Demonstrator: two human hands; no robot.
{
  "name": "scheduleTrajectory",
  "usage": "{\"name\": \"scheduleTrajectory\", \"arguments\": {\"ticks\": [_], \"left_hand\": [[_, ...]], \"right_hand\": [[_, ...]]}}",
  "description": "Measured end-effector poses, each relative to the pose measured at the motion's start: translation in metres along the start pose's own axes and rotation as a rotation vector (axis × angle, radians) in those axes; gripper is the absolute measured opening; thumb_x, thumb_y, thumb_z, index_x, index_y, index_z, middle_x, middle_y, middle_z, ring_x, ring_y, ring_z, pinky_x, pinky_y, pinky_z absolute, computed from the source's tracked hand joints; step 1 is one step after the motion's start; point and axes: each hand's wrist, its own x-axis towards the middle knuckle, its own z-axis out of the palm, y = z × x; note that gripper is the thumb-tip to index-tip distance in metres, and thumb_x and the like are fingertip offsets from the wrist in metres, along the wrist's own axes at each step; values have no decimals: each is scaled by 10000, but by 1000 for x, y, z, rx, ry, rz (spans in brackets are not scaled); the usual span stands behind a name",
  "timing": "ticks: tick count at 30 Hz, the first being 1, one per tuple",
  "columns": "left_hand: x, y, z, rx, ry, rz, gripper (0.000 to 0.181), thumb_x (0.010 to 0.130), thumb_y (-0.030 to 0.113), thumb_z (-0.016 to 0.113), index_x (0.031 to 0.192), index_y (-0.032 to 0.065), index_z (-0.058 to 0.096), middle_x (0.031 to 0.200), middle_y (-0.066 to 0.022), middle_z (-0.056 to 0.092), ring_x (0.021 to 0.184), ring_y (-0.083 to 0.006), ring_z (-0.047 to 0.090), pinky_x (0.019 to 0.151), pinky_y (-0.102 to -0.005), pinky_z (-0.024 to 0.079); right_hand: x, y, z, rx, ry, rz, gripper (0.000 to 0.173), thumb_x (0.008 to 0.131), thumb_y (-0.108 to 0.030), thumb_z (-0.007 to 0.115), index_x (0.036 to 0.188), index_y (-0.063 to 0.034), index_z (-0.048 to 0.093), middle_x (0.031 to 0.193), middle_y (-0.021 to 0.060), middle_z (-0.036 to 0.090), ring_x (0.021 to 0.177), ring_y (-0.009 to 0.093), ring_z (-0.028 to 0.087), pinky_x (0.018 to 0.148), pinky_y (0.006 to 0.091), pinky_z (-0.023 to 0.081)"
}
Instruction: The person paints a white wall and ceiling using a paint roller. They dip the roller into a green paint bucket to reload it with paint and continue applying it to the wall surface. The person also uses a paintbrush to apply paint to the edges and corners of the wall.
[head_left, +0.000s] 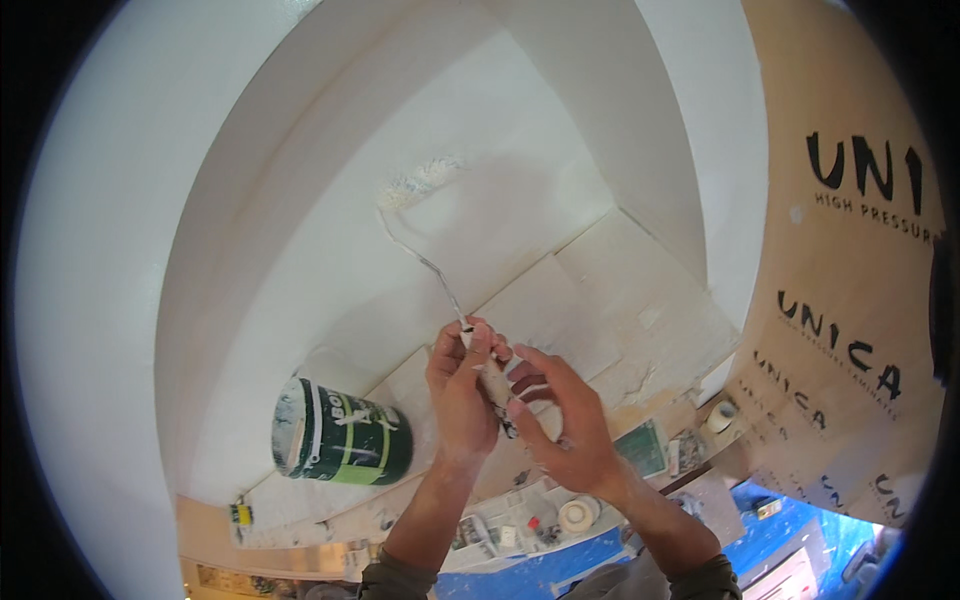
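Observation:
My left hand (463, 386) grips the paint-spattered handle of a paint roller (421, 259), with the thumb along its upper end. The bent wire frame runs up to a fuzzy white roller sleeve (418, 184) against the white wall (517, 127). Close to the lower handle, my right hand (566, 420) has its fingers spread and curved. Whether a fingertip of it touches the handle is hard to tell. Left of both hands stands a dark green paint bucket (360, 442) with a white bail handle, paint smears and printed writing.
Dusty boards (675, 300) form a ledge below the wall. Nearer me are tape rolls (579, 514), a green sheet (642, 448) and small clutter. Printed brown wrapping (817, 300) covers a panel at right. Blue sheeting (517, 577) lies lower down.

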Motion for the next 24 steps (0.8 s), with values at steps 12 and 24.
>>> {"name": "scheduleTrajectory", "arguments": {"ticks": [12, 24], "left_hand": [[-67, -19, -44, 830, 141, 271, 555, 928, 295, 620, 1393, 27, 480, 1376, -149, 516, 1261, -271, 476, 1052, -463, 333], [-122, -111, -119, 1254, 270, 282, 452, 949, 246, 568, 1315, 3, 458, 1288, -213, 408, 1222, -385, 380, 1047, -542, 270]], "right_hand": [[97, -82, -57, -376, -37, 147, 443, 1020, -211, 573, 1393, 13, 489, 788, 0, 533, 555, 32, 443, 478, 200, 359], [188, -126, -53, -446, -46, 156, 471, 1019, -298, 536, 1338, 48, 509, 769, 22, 507, 558, 84, 460, 445, 236, 347]]}}
